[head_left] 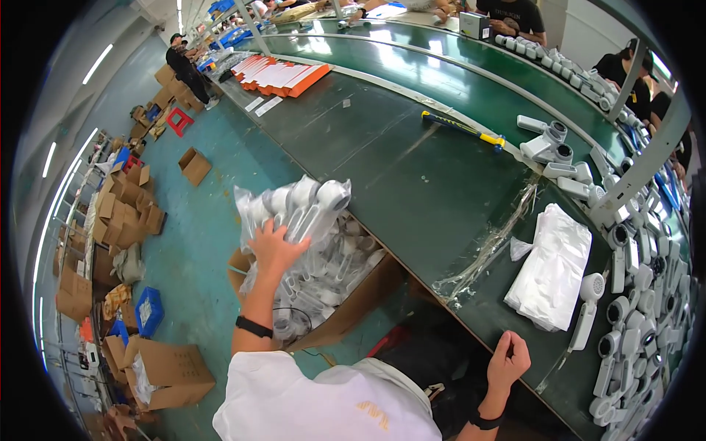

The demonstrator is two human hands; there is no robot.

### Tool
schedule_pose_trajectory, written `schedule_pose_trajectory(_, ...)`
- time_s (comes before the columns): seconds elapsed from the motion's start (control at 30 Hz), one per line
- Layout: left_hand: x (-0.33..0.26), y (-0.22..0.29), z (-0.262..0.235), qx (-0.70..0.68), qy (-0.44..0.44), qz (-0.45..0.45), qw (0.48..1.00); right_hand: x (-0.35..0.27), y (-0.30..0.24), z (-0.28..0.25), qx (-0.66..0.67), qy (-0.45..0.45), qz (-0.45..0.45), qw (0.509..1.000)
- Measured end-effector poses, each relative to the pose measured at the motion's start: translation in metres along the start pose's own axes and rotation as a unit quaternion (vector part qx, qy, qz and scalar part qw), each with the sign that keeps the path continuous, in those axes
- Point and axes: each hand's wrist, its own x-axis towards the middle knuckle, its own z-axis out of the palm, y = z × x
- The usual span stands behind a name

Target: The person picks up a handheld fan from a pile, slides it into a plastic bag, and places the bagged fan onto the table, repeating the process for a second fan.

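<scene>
My left hand (pixel 276 251) reaches over an open carton (pixel 346 314), its fingers spread against several white round-headed, handled pieces in clear plastic bags (pixel 294 202). These bagged pieces lie at the far top of the carton, and more fill it below. I see no closed grip around them. My right hand (pixel 509 360) is at the table's near edge with its fingers curled together; nothing shows in it. Beyond it lie a stack of white plastic bags (pixel 550 268) and a single white handled piece with a round grille-like head (pixel 586 312).
A dense pile of white handled pieces (pixel 636 331) covers the right end of the green table (pixel 368 154). A yellow and dark hammer-like tool (pixel 463 131) and orange-and-white flat packs (pixel 279 75) lie farther back. Cartons (pixel 173 373) stand on the left floor. Other people work beyond.
</scene>
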Motion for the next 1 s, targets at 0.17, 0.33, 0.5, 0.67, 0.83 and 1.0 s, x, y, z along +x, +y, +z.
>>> schedule_pose_trajectory(0.17,-0.039,-0.023,0.045,-0.02,-0.034,-0.057,0.998,-0.001,-0.001,-0.002,-0.017,-0.004,0.02,1.0)
schedule_pose_trajectory(0.33,-0.069,-0.008,0.085,-0.006,-0.073,-0.074,0.995,-0.001,-0.001,-0.003,-0.026,-0.019,0.02,0.999)
schedule_pose_trajectory(0.5,-0.075,0.044,0.124,-0.002,-0.117,0.031,0.993,-0.001,-0.001,-0.003,-0.03,-0.016,0.019,0.999)
schedule_pose_trajectory(0.67,-0.055,0.053,0.13,0.044,-0.259,0.096,0.96,0.0,-0.002,0.002,-0.015,0.012,-0.003,1.0)
schedule_pose_trajectory(0.83,-0.034,0.044,0.093,-0.027,-0.275,0.127,0.953,0.0,-0.001,0.001,-0.016,0.02,-0.013,1.0)
schedule_pose_trajectory(1.0,-0.034,0.015,0.069,-0.128,-0.142,0.073,0.979,-0.003,-0.002,-0.004,-0.018,-0.006,0.022,1.0)
